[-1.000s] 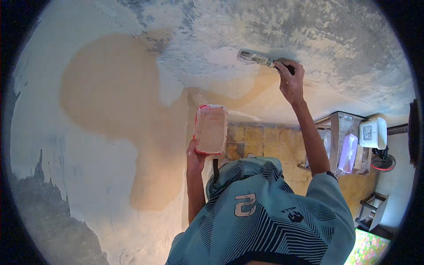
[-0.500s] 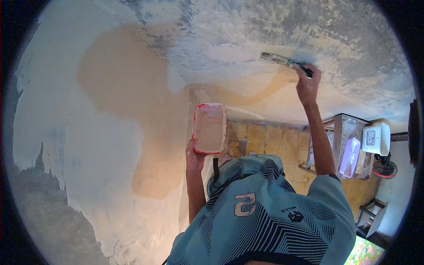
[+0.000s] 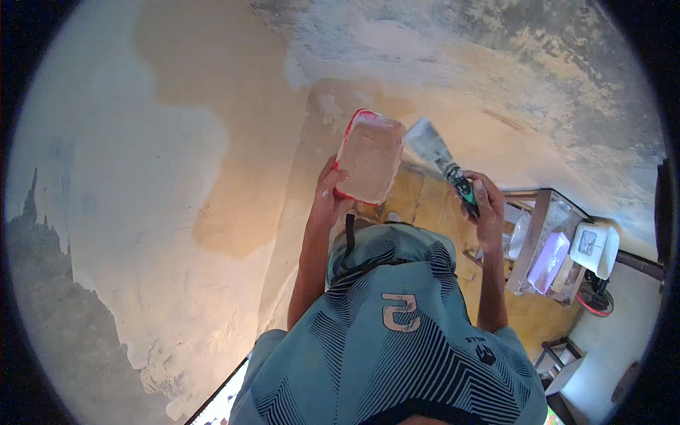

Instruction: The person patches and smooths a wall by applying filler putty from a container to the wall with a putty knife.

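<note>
My left hand [image 3: 331, 190] is closed on the near left edge of a red rectangular tray [image 3: 370, 157], its inside coated with pale plaster. In my right hand [image 3: 486, 202] is a putty knife [image 3: 440, 157] with a dark and green handle and a wide metal blade smeared white. The blade tip points up and left and lies close to the tray's right rim; whether the two touch I cannot tell. Both are held in front of a wall [image 3: 453, 78] partly covered with pale plaster, with grey and tan patches showing.
A second wall [image 3: 170, 156] on the left carries tan and whitish patches. To the right stands a wooden table [image 3: 528, 255] with a purple tray [image 3: 549, 262] and a white plastic container [image 3: 593, 248]. Beside it is a round fan [image 3: 595, 296]. Yellowish tiles [image 3: 425, 195] cover the floor.
My right hand has drawn the putty knife down from the wall toward the tray. The left hand has lifted the tray up and to the right, tilting it slightly. The view has shifted.
</note>
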`<state>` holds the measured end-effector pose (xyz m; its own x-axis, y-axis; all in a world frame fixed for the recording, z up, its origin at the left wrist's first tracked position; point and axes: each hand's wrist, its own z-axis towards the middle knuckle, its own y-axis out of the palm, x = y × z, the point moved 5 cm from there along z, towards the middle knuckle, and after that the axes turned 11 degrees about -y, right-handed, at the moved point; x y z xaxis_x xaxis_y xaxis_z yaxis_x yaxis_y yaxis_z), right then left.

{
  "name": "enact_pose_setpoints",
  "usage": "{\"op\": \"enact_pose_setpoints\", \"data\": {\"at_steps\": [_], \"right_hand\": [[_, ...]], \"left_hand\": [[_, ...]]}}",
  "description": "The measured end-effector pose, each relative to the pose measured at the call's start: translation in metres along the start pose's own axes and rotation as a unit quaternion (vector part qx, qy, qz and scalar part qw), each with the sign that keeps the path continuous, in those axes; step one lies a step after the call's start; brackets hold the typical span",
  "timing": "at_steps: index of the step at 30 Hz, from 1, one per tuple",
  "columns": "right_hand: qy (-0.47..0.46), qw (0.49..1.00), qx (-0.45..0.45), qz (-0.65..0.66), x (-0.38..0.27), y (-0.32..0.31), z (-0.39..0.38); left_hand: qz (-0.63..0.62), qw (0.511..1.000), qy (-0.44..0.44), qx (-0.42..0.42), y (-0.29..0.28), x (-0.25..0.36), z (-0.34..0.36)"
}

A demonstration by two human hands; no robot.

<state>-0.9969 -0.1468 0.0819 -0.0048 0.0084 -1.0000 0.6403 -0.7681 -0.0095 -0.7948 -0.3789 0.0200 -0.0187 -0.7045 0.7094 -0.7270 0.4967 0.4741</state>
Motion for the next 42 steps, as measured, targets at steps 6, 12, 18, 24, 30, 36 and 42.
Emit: {"op": "enact_pose_setpoints", "data": {"at_steps": [6, 12, 18, 24, 30, 36, 42], "right_hand": [[-0.050, 0.981, -0.047, -0.179, -0.055, -0.031, 0.020], [-0.195, 0.875, -0.174, -0.408, -0.114, -0.015, 0.040], [-0.219, 0.751, -0.345, -0.519, -0.140, 0.039, 0.061], [-0.303, 0.568, -0.535, -0.547, -0.110, 0.126, 0.048], [-0.372, 0.534, -0.598, -0.468, -0.066, 0.167, 0.050], [-0.309, 0.457, -0.667, -0.500, -0.061, 0.188, 0.047], [-0.233, 0.399, -0.699, -0.546, -0.049, 0.196, 0.055]], "left_hand": [[0.060, 0.998, -0.008, -0.010, 0.025, -0.006, 0.006], [0.134, 0.991, 0.001, -0.023, 0.034, -0.019, 0.018], [0.191, 0.978, -0.040, -0.077, 0.046, -0.028, 0.028], [0.319, 0.947, -0.041, -0.026, 0.045, -0.041, 0.033], [0.402, 0.908, 0.113, -0.026, 0.055, -0.036, 0.022], [0.330, 0.944, 0.000, 0.001, 0.051, -0.039, 0.014], [0.339, 0.940, -0.021, -0.004, 0.061, -0.038, 0.016]]}}
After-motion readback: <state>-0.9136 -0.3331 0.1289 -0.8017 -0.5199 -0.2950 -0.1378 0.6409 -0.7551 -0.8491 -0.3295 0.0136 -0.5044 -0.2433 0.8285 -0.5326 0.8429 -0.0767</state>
